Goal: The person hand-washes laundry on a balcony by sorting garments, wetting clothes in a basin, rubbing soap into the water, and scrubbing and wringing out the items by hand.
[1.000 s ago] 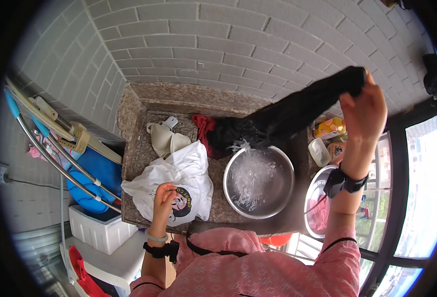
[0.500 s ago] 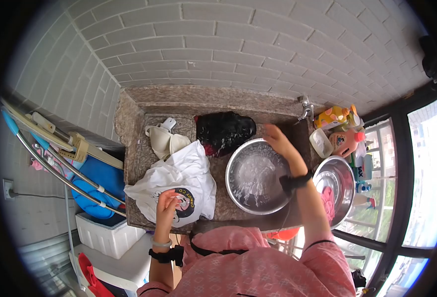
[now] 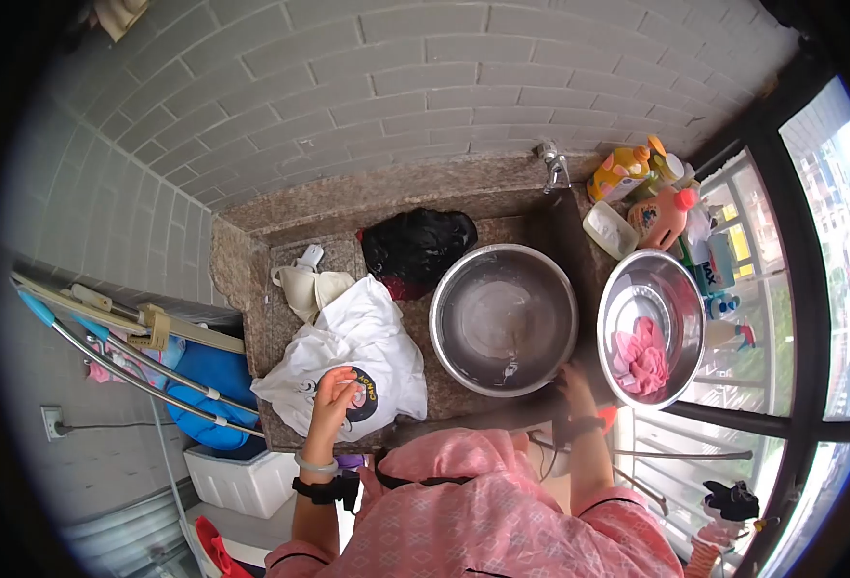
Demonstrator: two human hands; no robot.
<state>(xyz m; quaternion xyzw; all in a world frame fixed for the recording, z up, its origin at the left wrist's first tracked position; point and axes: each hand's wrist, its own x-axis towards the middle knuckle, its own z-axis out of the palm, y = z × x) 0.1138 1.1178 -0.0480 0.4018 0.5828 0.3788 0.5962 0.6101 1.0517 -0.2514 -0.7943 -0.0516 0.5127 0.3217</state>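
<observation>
Basin (image 3: pixel 463 323); right hand (image 3: pixel 572 385) now beside it, grip unclear; left hand (image 3: pixel 334 393) still loosely curled over shirt (image 3: pixel 386 352)

Stone sink (image 3: pixel 377 196) holds white shirt (image 3: pixel 353 332), beige bra (image 3: pixel 311 292) behind it, black cloth (image 3: pixel 419 241) over dark red cloth (image 3: pixel 405 288), metal basin (image 3: pixel 457 352). Right ledge (image 3: pixel 590 262): white dish (image 3: pixel 611 230), pink bottle (image 3: pixel 662 220).

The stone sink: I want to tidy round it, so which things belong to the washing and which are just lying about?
Washing, it seems:
metal basin
black cloth
white shirt
pink cloth
tap

Lying about, probably:
foam box
red cloth
</observation>
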